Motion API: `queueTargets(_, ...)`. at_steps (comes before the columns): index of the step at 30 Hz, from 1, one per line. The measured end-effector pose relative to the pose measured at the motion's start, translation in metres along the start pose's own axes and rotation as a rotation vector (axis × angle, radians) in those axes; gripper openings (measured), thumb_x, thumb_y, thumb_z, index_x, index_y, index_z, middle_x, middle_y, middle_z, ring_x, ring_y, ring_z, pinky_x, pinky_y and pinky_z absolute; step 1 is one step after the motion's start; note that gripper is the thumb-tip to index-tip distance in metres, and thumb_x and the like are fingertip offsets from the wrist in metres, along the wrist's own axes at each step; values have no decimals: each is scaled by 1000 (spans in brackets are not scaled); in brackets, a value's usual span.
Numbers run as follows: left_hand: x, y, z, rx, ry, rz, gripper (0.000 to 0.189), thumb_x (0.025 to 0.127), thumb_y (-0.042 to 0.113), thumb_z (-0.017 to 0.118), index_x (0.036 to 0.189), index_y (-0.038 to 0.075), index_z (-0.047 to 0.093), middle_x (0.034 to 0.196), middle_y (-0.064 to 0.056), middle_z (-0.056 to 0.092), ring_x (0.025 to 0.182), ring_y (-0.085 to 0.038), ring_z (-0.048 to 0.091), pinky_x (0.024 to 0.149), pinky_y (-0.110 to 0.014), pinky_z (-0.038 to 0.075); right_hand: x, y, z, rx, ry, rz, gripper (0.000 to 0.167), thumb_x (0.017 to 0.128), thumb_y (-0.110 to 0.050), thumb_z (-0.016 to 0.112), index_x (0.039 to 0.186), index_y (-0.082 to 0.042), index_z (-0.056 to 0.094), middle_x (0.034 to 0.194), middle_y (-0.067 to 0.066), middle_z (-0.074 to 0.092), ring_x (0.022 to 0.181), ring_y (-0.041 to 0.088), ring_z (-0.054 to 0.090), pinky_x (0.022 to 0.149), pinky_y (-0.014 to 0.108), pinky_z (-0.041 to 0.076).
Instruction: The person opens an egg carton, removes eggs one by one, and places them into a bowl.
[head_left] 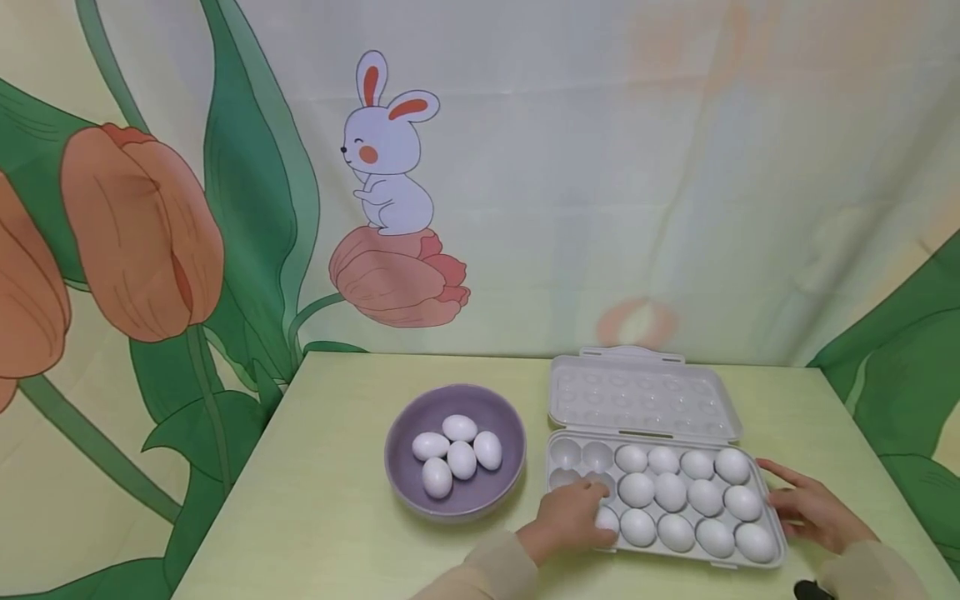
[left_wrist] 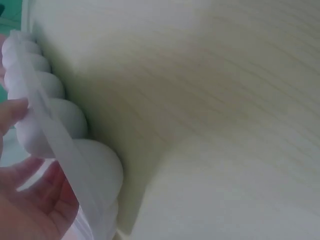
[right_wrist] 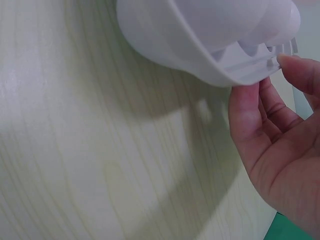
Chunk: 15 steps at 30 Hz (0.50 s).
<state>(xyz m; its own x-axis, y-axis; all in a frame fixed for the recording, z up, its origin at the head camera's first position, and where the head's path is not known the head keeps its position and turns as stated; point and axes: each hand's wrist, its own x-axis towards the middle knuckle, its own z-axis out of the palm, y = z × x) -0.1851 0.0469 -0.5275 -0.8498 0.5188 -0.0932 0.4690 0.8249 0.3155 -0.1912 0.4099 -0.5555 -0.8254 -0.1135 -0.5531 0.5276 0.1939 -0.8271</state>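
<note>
A pale plastic egg carton (head_left: 597, 457) lies open on the table, with white eggs (head_left: 670, 492) in most cups and several bare cups at its left end. My left hand (head_left: 572, 517) is at the front left corner, its thumb and fingers round an egg (left_wrist: 35, 134) seated in the end cup. At the opposite end, my right hand (head_left: 821, 510) pinches the carton's right edge; in the right wrist view the thumb lies on the rim (right_wrist: 235, 80) and fingers sit beneath it. Part of the left hand's egg is hidden by fingers.
Left of the carton stands a purple bowl (head_left: 480, 502) holding several white eggs (head_left: 461, 460). The carton's lid (head_left: 641, 396) lies folded back toward the printed curtain (head_left: 540, 208). A small black object (head_left: 812, 590) shows at the table's front right.
</note>
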Motion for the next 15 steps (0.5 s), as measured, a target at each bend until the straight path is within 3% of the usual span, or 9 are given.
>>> queueTargets(6, 3, 10, 8, 80, 36, -41, 38, 66, 48, 66, 90, 20, 58, 86, 7, 50, 58, -12, 50, 47, -24, 37, 1, 0, 0, -21, 20, 8, 52, 81, -20, 59, 118, -49, 37, 85, -5, 55, 69, 10, 53, 64, 27, 45)
queueTargets(11, 3, 16, 7, 80, 42, -85, 36, 63, 42, 69, 86, 17, 59, 84, 4, 50, 58, -14, 51, 46, -24, 38, 0, -1, 1, -26, 28, 16, 58, 81, -20, 59, 126, -45, 33, 85, -5, 55, 69, 11, 52, 63, 27, 45)
queueTargets(15, 3, 18, 6, 47, 34, -101, 32, 61, 37, 69, 81, 16, 58, 80, 4, 49, 58, -14, 51, 45, -23, 37, 0, 1, 0, -16, 20, 14, 52, 81, -19, 59, 118, -50, 38, 85, -5, 55, 70, 11, 53, 64, 27, 45)
